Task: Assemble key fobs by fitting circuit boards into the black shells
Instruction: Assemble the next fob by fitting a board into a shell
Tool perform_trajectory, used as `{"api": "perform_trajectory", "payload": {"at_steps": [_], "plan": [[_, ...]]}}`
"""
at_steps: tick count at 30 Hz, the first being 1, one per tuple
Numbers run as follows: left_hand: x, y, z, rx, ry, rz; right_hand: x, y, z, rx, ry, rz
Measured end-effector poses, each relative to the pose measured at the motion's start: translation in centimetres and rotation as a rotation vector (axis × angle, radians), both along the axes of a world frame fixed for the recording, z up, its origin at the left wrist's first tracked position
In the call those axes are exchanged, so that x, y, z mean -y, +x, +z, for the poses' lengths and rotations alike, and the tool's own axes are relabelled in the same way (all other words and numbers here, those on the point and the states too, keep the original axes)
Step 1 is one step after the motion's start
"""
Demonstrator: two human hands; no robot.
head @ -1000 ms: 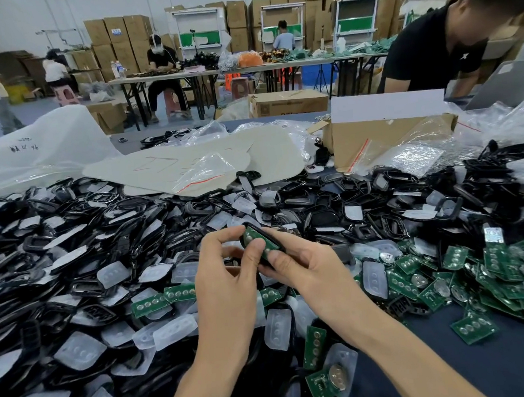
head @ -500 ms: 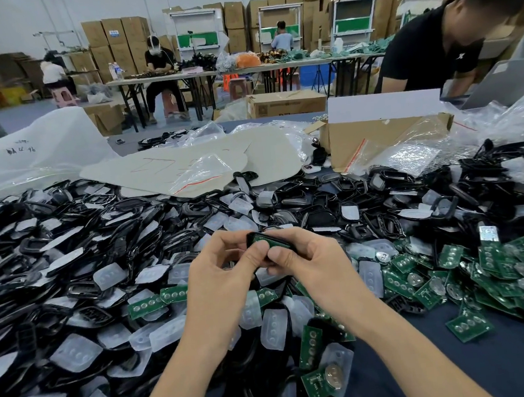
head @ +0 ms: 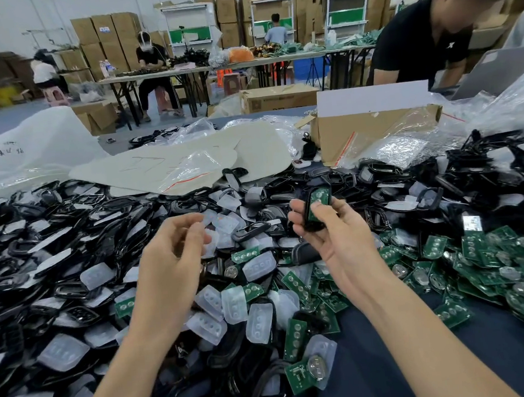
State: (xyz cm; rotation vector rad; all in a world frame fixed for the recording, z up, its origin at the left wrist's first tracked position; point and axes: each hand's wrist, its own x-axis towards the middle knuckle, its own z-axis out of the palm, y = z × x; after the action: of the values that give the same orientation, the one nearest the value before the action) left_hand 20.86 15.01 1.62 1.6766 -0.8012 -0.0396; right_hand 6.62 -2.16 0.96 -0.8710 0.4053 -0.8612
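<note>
The right hand [head: 338, 239] grips a black shell [head: 313, 227] above the heap, thumb pressing the green circuit board [head: 320, 196] lying in it; the left hand [head: 174, 261] hovers apart, fingers loosely curled, apparently empty; with one thumb as the only support, the board may sit tilted or pop free; a slip would drop it among the loose shells [head: 67, 249].

I'm in a factory-floor assembly warehouse here: heaps of black shells [head: 489, 182] and green circuit boards [head: 496, 255] before me, stacked cardboard cartons [head: 104, 34] behind, other workers [head: 153, 64] at folding tables [head: 241, 62].
</note>
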Motion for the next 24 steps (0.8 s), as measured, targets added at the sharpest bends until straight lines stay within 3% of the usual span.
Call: {"api": "perform_trajectory", "payload": {"at_steps": [4, 7, 10, 18, 24], "plan": [[0.1, 0.8, 0.1, 0.028, 0.257, -0.134, -0.5, 0.3, -0.2, -0.005, -0.039, 0.042], [1.3, 0.0, -0.1, 0.247, 0.528, -0.18, -0.7, 0.5, -0.2, -0.017, -0.046, 0.047], [2.5, -0.6, -0.1, 0.364, 0.649, -0.195, -0.9, 0.6, -0.3, -0.035, -0.061, 0.053], [-1.2, 2.6, 2.6, 0.282, 0.637, -0.192, -3.5, 2.0, 0.2, -0.097, -0.141, 0.175], [-9.0, 7.1, 5.0, 0.239, 0.589, -0.002, -8.3, 7.8, 3.1, -0.041, -0.114, 0.291]]}}
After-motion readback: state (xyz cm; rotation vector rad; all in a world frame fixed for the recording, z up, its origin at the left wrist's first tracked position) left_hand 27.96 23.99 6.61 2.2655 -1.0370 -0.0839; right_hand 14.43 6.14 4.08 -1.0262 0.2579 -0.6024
